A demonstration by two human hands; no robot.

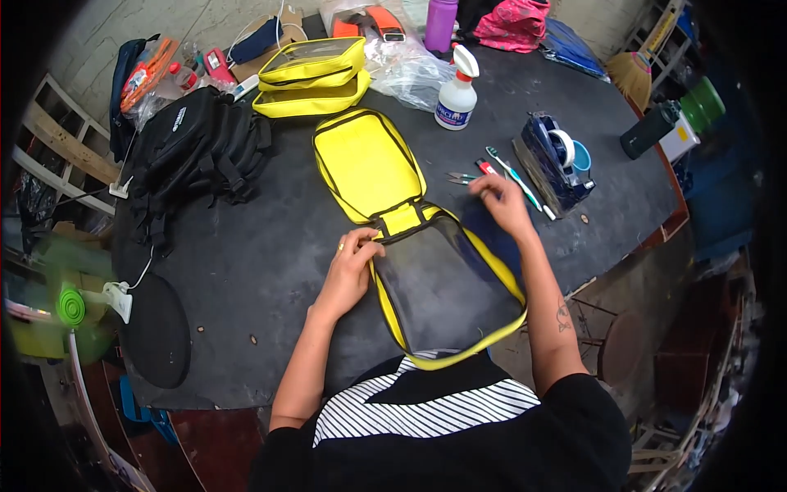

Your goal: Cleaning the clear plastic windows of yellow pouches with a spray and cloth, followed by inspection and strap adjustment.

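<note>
A yellow zip case with black edging lies unfolded on the table. Its solid yellow half [366, 160] is on the far side, and its clear-windowed half [447, 287] reaches toward my body. My left hand [352, 264] pinches the case's edge by the yellow hinge strip. Over the table to the right, my right hand [502, 203] has loosely bent fingers, with no object visible in them. Just beyond its fingertips lie small thread snips [461, 177]. A red tool [485, 166] and a green-and-white toothbrush [513, 177] lie close by.
A clear-sided dark blue organizer [545, 176] holds tape rolls to the right. A white spray bottle [456, 102] stands farther back. Another yellow case [311, 78] and a black backpack [193, 148] occupy the far left. A green fan [72, 305] is beside the table's left edge.
</note>
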